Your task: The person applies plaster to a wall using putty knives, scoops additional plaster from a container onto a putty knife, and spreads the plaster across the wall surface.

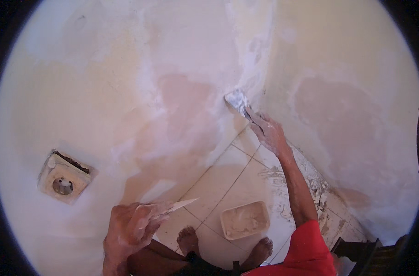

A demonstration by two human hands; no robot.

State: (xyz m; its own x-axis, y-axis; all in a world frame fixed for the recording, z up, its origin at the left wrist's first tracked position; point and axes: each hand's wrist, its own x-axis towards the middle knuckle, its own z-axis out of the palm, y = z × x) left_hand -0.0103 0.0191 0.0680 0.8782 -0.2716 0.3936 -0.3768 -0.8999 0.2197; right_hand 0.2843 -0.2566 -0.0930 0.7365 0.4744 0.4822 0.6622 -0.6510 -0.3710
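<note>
Stretched out to the wall, my right hand (pixel 270 133) grips a putty knife (pixel 237 101) whose broad blade is smeared with white plaster. The blade is at the patched wall (pixel 191 50), close to the inner corner. My left hand (pixel 131 227), dusted with white, is closed around a thin, pale, flat tool (pixel 184 203) seen nearly edge-on. It looks like a second plaster-coated blade; its handle is hidden in my fingers. Between and ahead of my bare feet, a rectangular beige tub (pixel 267 215) with plaster compound in it stands on the tiled floor.
A wall socket (pixel 63 186) hangs loose-looking at the left, with a dark gap along its top. Plaster crumbs (pixel 316 193) litter the floor along the right wall. A dark wooden-looking object (pixel 361 253) stands at the lower right. The right wall has a large pinkish-grey patch (pixel 343 124).
</note>
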